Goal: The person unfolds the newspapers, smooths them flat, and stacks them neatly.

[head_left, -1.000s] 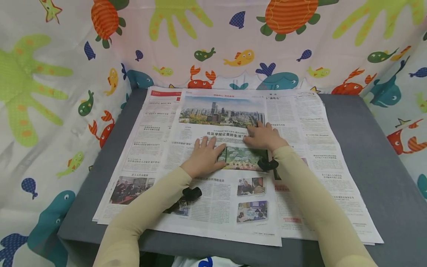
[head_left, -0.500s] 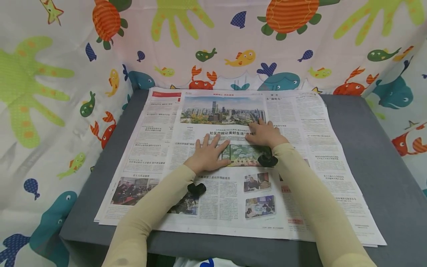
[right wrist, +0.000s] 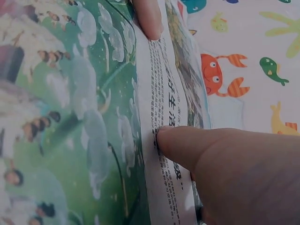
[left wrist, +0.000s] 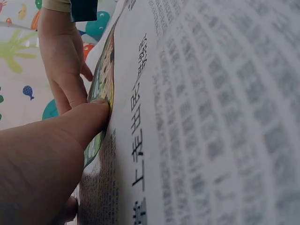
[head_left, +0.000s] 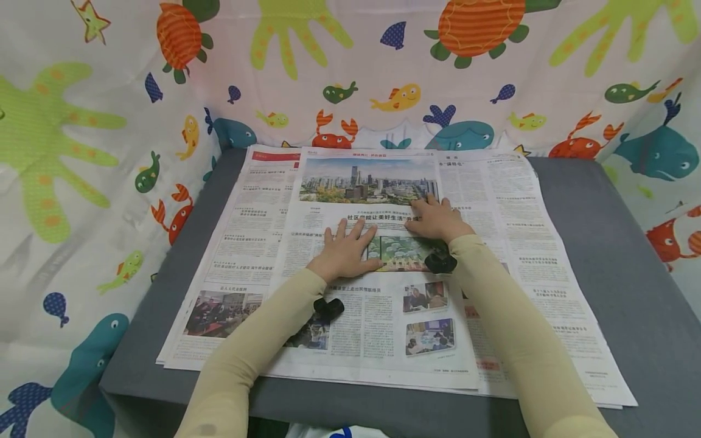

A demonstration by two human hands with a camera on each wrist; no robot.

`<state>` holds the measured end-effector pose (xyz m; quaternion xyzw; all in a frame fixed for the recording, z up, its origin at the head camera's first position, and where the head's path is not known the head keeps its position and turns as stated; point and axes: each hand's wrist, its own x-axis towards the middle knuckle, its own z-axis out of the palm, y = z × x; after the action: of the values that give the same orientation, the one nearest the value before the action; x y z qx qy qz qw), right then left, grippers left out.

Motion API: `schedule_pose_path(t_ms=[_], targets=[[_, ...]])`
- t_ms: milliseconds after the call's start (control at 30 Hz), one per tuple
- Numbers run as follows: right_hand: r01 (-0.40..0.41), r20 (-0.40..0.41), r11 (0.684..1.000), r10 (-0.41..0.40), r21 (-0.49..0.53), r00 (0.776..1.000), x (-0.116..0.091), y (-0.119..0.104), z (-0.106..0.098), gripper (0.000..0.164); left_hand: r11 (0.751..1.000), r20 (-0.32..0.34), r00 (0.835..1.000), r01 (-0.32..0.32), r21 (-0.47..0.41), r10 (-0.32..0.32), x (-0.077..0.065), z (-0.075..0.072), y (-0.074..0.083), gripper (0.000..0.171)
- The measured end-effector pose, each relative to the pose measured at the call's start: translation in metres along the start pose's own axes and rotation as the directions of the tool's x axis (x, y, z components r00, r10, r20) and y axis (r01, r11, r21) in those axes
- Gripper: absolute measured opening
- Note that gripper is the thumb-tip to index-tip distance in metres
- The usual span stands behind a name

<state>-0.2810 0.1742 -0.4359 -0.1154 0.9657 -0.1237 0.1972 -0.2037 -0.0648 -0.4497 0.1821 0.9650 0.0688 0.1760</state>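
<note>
A printed newspaper page [head_left: 339, 340] with colour photos lies flat on top of other newspaper sheets [head_left: 526, 243]. My left hand [head_left: 344, 254] rests on the middle of this page, fingers spread, its thumb beside the green photo [head_left: 402, 253]. Farther up and to the right, my right hand [head_left: 439, 220] rests on the page near the headline and the lower edge of the skyline photo [head_left: 369, 181]. In the left wrist view the left thumb [left wrist: 89, 119] touches the paper. The right thumb [right wrist: 180, 145] presses on the print in the right wrist view.
The sheets lie on a grey table [head_left: 613, 274], which shows on both sides and along the front edge. A curtain [head_left: 405, 61] printed with sea animals encloses the back and sides. Each wrist carries a small black camera, such as the left camera [head_left: 328, 309].
The top page has shifted and turned slightly, its lower right corner moving right and up. My left hand has slid a little right with it; the right hand has barely moved.
</note>
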Motion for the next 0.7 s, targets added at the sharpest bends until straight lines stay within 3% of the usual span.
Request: schedule_pose_path(t_ms=[700], targets=[[0.000,0.001,1.000,0.000,0.030,1.000,-0.007,0.016,-0.003,0.073,1.000,0.000,1.000,0.000,-0.019,0.000,0.010,0.003,0.014,0.086]])
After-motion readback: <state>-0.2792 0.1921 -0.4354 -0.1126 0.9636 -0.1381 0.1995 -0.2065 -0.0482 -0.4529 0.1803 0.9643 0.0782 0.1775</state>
